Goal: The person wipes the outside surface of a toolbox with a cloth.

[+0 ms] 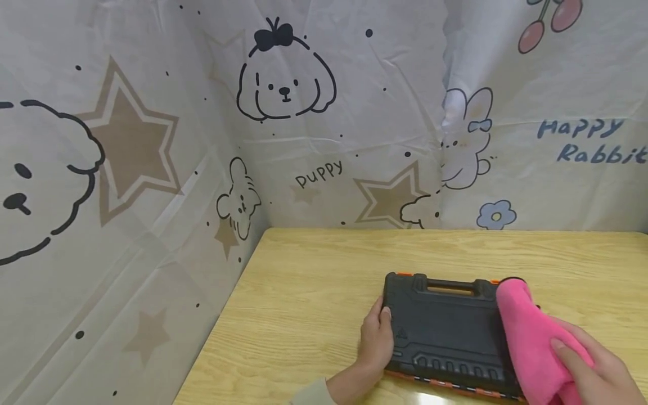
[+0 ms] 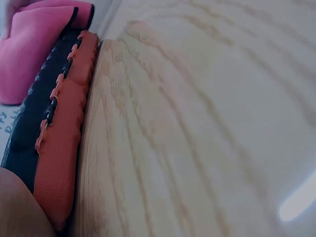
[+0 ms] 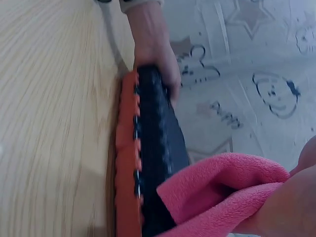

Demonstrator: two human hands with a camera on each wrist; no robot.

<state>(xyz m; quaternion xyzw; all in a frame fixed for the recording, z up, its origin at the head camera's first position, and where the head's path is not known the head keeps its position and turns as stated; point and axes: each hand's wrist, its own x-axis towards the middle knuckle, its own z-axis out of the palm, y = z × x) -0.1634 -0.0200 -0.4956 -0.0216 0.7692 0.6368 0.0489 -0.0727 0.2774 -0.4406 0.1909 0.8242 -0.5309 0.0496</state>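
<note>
A black and orange plastic tool case [image 1: 445, 332] lies flat and closed on a pale wood-grain table [image 1: 314, 304], towards the near right part of it, its carry handle on the far edge; the left hand [image 1: 377, 340] rests against the case's left end, thumb on the lid and fingers curled round the side, steadying it; the right hand [image 1: 599, 371] grips a pink fleece cloth [image 1: 531, 337], bunched in its fingers and draped over the right end of the lid; from the wrist views the orange lower shell [image 2: 64, 143] sits directly on the tabletop under the black lid [image 3: 160, 163]. The table is backed on the far and left sides by a pale printed sheet [image 1: 152, 140] hung as a wall, creased, with cartoon puppies, tan stars, a rabbit, cherries and the words "Puppy" and "Happy Rabbit"; light glares off the wood near the front edge.
</note>
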